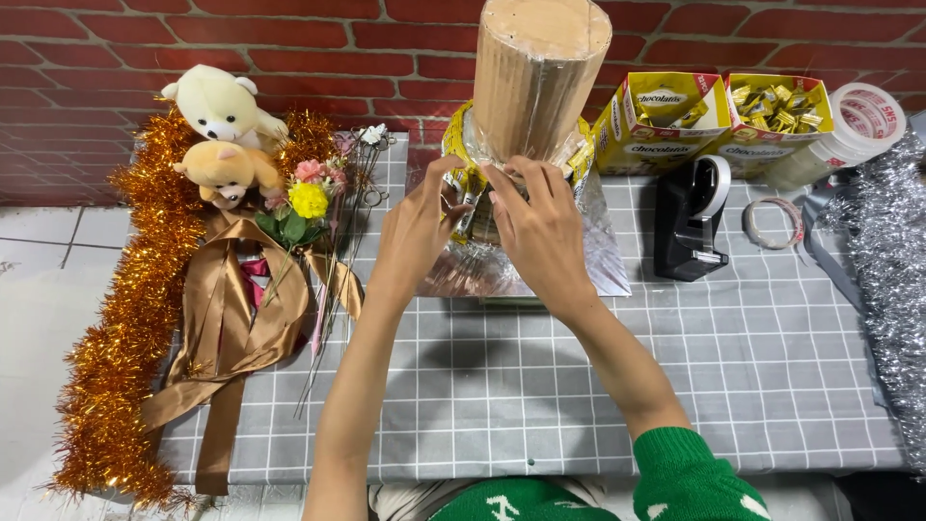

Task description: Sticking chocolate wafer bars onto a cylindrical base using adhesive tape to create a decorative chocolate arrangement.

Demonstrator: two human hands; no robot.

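Both hands, left (417, 227) and right (538, 227), pinch the wrapping at the base of the upright cardboard cylinder (535, 72), equally near.

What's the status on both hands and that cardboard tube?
Left hand and right hand pinching gold wrapped sweets at cardboard tube base. Tape dispenser beside, clear.

Grey checked tablecloth (733, 386) w/ black tape dispenser (690, 220), gold tinsel (121, 318), brown ribbon (227, 328), silver tinsel (892, 260).
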